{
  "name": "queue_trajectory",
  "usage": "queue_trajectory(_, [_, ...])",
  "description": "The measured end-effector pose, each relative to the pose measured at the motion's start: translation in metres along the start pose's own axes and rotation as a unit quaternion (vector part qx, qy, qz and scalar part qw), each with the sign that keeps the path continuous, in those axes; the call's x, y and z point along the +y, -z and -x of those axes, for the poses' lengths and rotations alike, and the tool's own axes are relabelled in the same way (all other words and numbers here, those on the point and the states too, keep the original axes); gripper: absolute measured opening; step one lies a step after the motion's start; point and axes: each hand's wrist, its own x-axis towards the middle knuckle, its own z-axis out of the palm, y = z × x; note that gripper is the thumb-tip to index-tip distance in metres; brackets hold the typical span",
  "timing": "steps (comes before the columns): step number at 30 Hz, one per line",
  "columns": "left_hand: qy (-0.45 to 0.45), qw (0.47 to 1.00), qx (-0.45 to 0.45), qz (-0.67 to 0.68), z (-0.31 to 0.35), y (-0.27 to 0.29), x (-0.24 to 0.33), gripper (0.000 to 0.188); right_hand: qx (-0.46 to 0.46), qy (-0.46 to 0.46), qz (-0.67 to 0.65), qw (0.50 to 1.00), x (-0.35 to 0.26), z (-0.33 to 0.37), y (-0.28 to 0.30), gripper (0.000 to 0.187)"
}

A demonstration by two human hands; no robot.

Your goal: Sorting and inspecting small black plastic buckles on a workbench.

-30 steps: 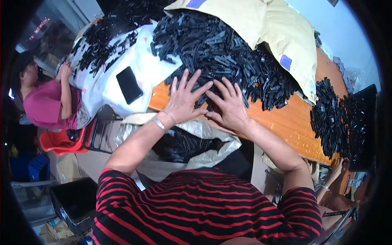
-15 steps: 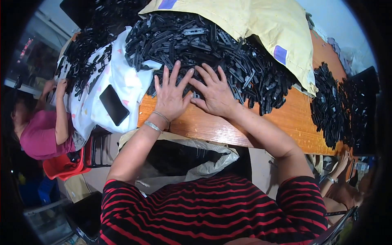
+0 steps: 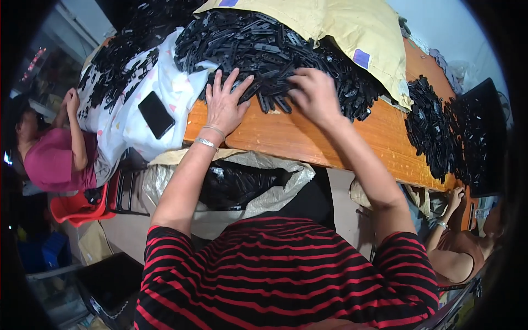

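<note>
A big heap of small, narrow black plastic parts (image 3: 242,47) covers the far part of the orange wooden table (image 3: 264,136). My left hand (image 3: 224,104) lies flat with spread fingers at the heap's near left edge, fingertips touching the parts. To its right, my right hand (image 3: 319,94) is over the heap's near edge, its fingers bent and smeared by motion. Whether anything is between those fingers does not show. A few parts lie on the wood between the two hands.
A phone (image 3: 156,114) rests on a white patterned cloth (image 3: 184,91) at left. A yellow sack (image 3: 363,33) overlaps the heap. Below the table edge, an open sack (image 3: 300,176) holds dark contents. Co-workers sit at left (image 3: 55,157) and right (image 3: 454,253); more black parts (image 3: 432,129) lie right.
My hands have moved apart: the right went rightward and its spread fingers bent, while the left stayed spread near the heap's edge. The whole view has shifted slightly. The left co-worker's hands have come together.
</note>
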Motion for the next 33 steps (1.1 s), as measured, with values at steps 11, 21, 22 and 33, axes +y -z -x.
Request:
queue_trajectory(11, [-0.180,0.982,0.046,0.026,-0.013,0.006,0.025,0.032,-0.146,-0.127,0.180,0.964,0.026,0.027,0.023,0.015])
queue_trajectory(21, [-0.316,0.944,-0.016,-0.093,-0.021,0.011,0.025,0.005,-0.064,-0.231,-0.219,0.946,-0.008,0.047,0.034,0.029])
queue_trajectory(22, [-0.322,0.943,-0.017,-0.084,-0.020,0.013,0.024,0.006,-0.050,-0.252,-0.260,0.931,-0.013,0.053,0.028,0.026])
queue_trajectory(33, [-0.124,0.979,0.068,0.149,0.010,0.021,0.041,0.030,-0.175,-0.159,0.090,0.967,-0.039,0.077,0.031,0.016])
